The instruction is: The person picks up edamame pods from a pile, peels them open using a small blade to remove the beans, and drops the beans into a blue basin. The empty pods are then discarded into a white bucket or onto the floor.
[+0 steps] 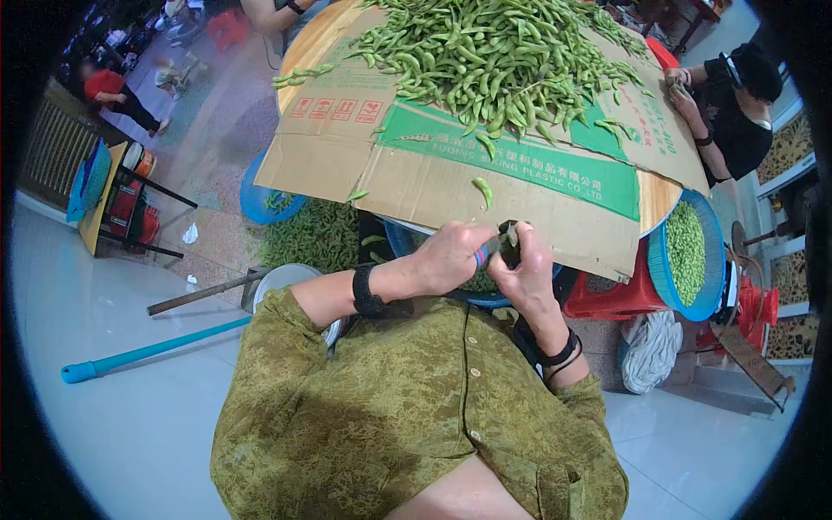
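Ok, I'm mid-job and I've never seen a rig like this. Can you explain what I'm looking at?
There's no machine: these are a person's own hands, seen from one head-worn camera looking forward and down. Green soybean pods are heaped on a cardboard sheet over a wooden table. The left hand and right hand meet by its near edge. Between them is a small dark thing, too unclear to name or say which hand holds it.

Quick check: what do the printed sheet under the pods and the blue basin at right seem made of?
Printed sheet: matte brown cardboard, by its creases and box-style red symbols. Blue basin: probably plastic, fairly smooth, judging by its even colour.
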`<state>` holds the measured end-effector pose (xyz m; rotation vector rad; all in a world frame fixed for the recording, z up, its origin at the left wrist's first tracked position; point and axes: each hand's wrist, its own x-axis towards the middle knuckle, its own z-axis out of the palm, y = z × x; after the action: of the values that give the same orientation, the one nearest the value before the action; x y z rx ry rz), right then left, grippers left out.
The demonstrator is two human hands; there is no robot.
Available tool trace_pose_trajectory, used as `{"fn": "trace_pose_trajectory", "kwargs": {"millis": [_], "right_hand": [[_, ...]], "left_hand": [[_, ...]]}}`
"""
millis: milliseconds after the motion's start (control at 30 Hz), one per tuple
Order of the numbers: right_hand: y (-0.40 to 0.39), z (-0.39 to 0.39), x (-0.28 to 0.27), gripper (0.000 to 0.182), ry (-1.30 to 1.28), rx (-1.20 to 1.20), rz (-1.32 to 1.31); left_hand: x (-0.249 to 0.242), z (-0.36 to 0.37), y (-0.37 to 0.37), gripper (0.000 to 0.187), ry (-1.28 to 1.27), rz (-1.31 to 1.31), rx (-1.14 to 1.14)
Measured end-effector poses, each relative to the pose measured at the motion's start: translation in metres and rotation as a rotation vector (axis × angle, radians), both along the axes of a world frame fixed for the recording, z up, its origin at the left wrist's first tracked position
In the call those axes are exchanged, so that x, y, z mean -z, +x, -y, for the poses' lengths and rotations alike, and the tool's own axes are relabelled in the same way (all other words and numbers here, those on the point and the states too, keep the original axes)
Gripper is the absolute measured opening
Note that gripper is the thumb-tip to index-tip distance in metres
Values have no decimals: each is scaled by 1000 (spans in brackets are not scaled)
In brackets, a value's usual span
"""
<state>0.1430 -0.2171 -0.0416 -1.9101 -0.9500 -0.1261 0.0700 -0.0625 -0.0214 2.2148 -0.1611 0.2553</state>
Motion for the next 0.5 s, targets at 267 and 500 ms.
{"fn": "trace_pose_trajectory", "kwargs": {"millis": [267, 500], "right_hand": [[2, 13, -7, 20, -32, -42, -238], [6, 23, -2, 12, 44, -201, 153]], "left_hand": [[-25, -17, -22, 13, -135, -162, 105], [-49, -69, -58, 15, 702, -199, 124]]}}
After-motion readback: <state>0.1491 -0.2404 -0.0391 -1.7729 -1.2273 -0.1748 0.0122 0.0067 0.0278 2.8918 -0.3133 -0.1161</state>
